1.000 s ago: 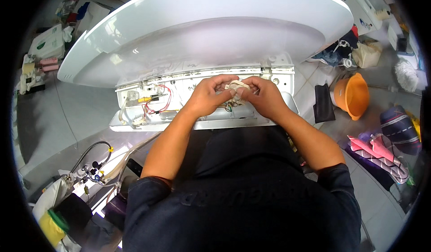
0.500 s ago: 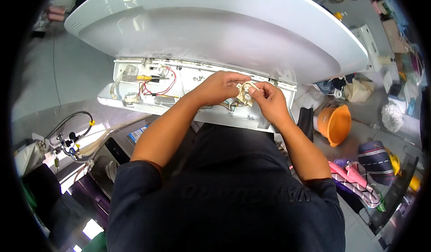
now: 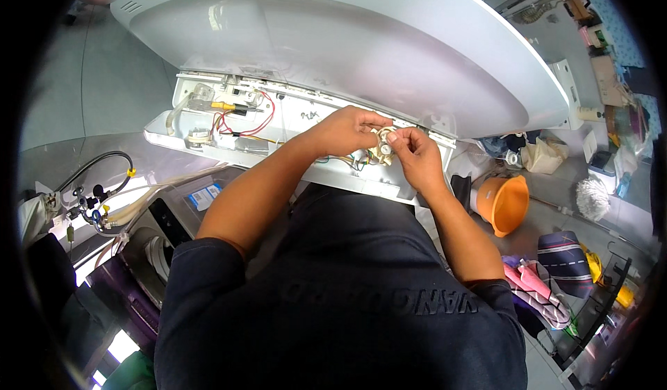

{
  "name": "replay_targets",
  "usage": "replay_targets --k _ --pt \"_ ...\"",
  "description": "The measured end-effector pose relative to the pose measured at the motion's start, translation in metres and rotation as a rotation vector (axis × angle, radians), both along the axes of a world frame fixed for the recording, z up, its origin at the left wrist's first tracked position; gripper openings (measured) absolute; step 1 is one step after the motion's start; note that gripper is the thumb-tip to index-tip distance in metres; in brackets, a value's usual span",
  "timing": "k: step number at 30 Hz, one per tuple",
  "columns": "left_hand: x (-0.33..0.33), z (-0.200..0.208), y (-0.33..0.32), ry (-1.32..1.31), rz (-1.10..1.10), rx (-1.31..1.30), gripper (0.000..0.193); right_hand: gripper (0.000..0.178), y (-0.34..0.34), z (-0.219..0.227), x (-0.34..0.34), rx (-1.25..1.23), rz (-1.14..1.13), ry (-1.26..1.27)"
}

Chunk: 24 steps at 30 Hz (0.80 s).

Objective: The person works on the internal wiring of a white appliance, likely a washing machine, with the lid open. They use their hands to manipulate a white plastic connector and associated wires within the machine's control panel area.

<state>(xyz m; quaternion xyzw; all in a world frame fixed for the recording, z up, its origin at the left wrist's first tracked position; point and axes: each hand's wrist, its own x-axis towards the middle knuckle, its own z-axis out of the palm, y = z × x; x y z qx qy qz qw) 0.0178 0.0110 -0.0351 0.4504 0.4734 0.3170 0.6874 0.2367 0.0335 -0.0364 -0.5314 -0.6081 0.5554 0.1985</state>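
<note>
Both forearms come up from the near edge, bare below dark blue sleeves, converging w/ a slight bend at the wrists over an opened white control housing (image 3: pixel 208 143). Left hand (image 3: pixel 344 131) is palm down, knuckles up, fingers curled over the top of a small cream round part (image 3: pixel 382 147) and pinching it; hand mostly closed round it. Right hand (image 3: pixel 417 157) comes in from the right, thumb and forefinger tips nipped onto the same part's right side, other fingers folded loosely behind. The part sits between the two hands, just above the housing's right half, w/ thin wires trailing from it down into the tray.

Housing: long shallow white plastic tray, matte, w/ red and yellow wires (image 3: pixel 243 119) looped at its left end, plus a clear tube bent beside them. Behind it, far side, a big glossy white curved lid or shell (image 3: pixel 361 35), smooth, rounded edge, catching light.

Right of the hands: orange plastic bucket (image 3: pixel 511 202), smooth and tapered, on the pale floor. Near right, striped and pink cloth (image 3: pixel 549 279), soft, bunched. Left, black hose w/ metal fittings (image 3: pixel 90 195), shiny, coiled loosely.
</note>
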Motion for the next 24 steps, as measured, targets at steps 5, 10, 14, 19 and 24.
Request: replay_targets --k 5,10,14,19,24 --pt "-0.001 -0.005 0.008 0.108 -0.044 0.01 0.044 0.033 0.0 0.0 0.001 -0.021 0.02 0.025" --pt "0.0 -0.015 0.009 0.125 -0.036 0.02 0.04 0.031 0.003 -0.002 0.002 -0.004 0.051 0.001" --pt "0.003 -0.008 0.01 0.155 -0.052 -0.023 0.038 0.03 0.005 -0.009 0.005 -0.02 0.032 0.017" --pt "0.007 -0.013 0.012 0.115 -0.015 -0.111 0.037 0.029 0.01 0.005 0.0 -0.108 0.017 -0.003" --pt "0.01 -0.009 0.021 0.209 -0.043 -0.121 0.04 0.027 0.018 0.001 0.002 -0.16 0.013 -0.008"
